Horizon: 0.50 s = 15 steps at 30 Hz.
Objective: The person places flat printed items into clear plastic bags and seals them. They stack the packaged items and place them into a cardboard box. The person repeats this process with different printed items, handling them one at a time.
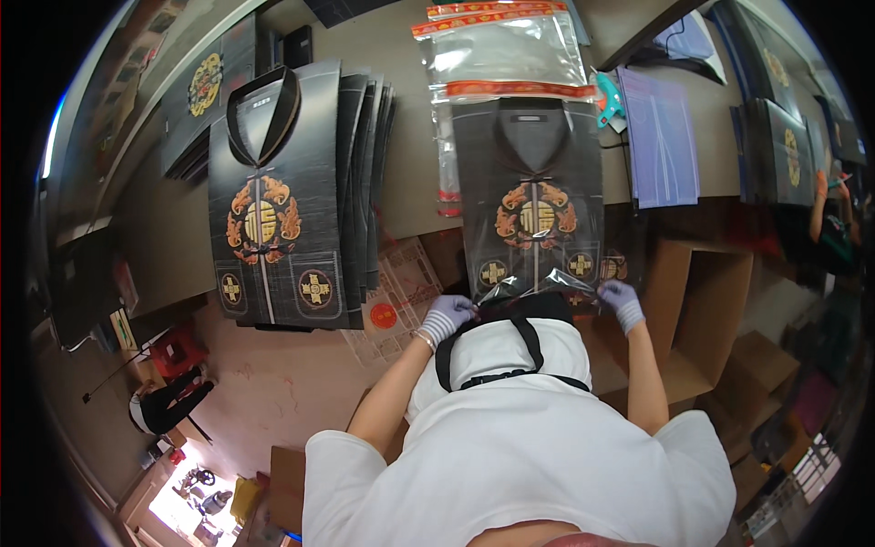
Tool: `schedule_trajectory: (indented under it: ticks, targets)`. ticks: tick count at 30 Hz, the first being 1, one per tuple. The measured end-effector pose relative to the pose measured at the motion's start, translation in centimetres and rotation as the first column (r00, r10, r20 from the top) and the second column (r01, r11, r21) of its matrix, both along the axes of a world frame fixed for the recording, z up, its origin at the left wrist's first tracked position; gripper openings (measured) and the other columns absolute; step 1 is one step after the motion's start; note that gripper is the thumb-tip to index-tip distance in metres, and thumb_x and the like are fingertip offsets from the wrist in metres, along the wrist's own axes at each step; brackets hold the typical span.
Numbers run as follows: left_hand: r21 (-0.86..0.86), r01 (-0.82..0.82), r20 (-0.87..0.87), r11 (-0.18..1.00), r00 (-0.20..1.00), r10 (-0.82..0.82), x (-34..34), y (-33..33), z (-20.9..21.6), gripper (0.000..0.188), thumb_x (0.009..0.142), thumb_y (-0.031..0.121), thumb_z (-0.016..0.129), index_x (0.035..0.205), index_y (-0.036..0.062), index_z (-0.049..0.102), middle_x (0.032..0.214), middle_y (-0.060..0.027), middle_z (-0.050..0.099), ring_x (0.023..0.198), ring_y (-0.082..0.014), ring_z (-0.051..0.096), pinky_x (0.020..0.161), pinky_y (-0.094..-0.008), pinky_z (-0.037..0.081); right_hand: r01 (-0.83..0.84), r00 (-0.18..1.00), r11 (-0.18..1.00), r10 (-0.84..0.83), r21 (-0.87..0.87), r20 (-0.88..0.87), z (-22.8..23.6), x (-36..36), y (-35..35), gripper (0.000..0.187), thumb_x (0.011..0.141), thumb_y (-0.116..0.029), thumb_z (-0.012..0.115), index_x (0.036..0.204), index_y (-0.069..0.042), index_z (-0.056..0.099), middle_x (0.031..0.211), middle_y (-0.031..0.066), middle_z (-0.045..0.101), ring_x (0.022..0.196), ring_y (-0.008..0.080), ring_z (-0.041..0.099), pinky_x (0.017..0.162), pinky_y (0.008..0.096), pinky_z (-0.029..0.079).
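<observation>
The left hand (447,316), in a striped glove, pinches the near left corner of a clear plastic bag (533,196), fingers closed on the film. The right hand (622,304) is closed the same way on the near right corner. Inside the bag lies a flat black paper garment (531,214) with gold emblems, and it looks almost fully in, only its near edge at the bag's open mouth left to settle. The bag's far end, with its red strip, reaches toward more empty bags (506,41) beyond it. To the left of the bag, a fanned stack of unbagged garments (292,201) waits on the tabletop (415,164). The bag's near end overhangs the tabletop edge; an open cardboard box (697,301) sits just to its right.
</observation>
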<state>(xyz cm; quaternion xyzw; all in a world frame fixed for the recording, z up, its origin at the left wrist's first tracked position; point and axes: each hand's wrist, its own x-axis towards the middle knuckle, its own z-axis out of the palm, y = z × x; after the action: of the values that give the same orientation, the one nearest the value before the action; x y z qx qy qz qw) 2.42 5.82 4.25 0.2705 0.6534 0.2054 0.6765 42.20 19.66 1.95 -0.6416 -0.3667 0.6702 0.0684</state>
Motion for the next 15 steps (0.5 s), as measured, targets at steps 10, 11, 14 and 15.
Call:
schedule_trajectory:
  ticks: [10,11,14,15]
  targets:
    - [0.267,-0.096,0.135,0.959,0.989,0.062,-0.5,6.9,4.0,0.009,0.081,0.001,0.054,0.088,-0.0024,0.059,0.078,-0.0072,0.064,0.074,-0.0139,0.062,0.071,-0.0263,0.05,0.696,0.611,0.717,-0.618,-0.036,-0.494,-2.4,-11.0,3.5,0.013,0.086,-0.02,0.057,0.093,-0.009,0.053,0.069,-0.0004,0.052,0.058,0.0102,0.05,0.05,0.0223,0.041]
    - [0.273,-0.147,0.167,0.951,0.98,0.104,-0.7,7.6,4.0,0.009,0.08,-0.001,0.054,0.088,-0.0033,0.058,0.079,-0.0075,0.063,0.075,-0.0143,0.062,0.072,-0.0261,0.05,0.747,0.587,0.664,-0.662,-0.002,-0.466,-1.5,-12.0,4.3,0.011,0.085,-0.016,0.059,0.092,-0.009,0.053,0.066,-0.0026,0.05,0.051,0.0075,0.046,0.046,0.0206,0.038]
    - [0.327,-0.224,0.226,0.918,0.962,0.154,-0.8,9.7,5.9,0.01,0.081,-0.003,0.052,0.09,-0.0047,0.057,0.083,-0.0079,0.062,0.078,-0.0151,0.062,0.075,-0.0263,0.05,0.471,0.879,0.74,-0.347,0.48,-0.328,7.8,-14.3,4.8,0.01,0.084,-0.013,0.06,0.091,-0.006,0.056,0.065,-0.0031,0.051,0.049,0.0061,0.046,0.044,0.0202,0.037]
    - [0.344,-0.256,0.258,0.904,0.951,0.171,-0.7,9.9,5.7,0.01,0.081,-0.002,0.052,0.09,-0.0048,0.057,0.083,-0.0078,0.062,0.079,-0.0153,0.062,0.076,-0.0264,0.05,0.375,0.927,0.67,-0.27,0.641,-0.26,12.7,-15.4,5.7,0.012,0.085,-0.013,0.06,0.092,-0.004,0.057,0.065,-0.0032,0.052,0.051,0.0052,0.047,0.044,0.0202,0.038]
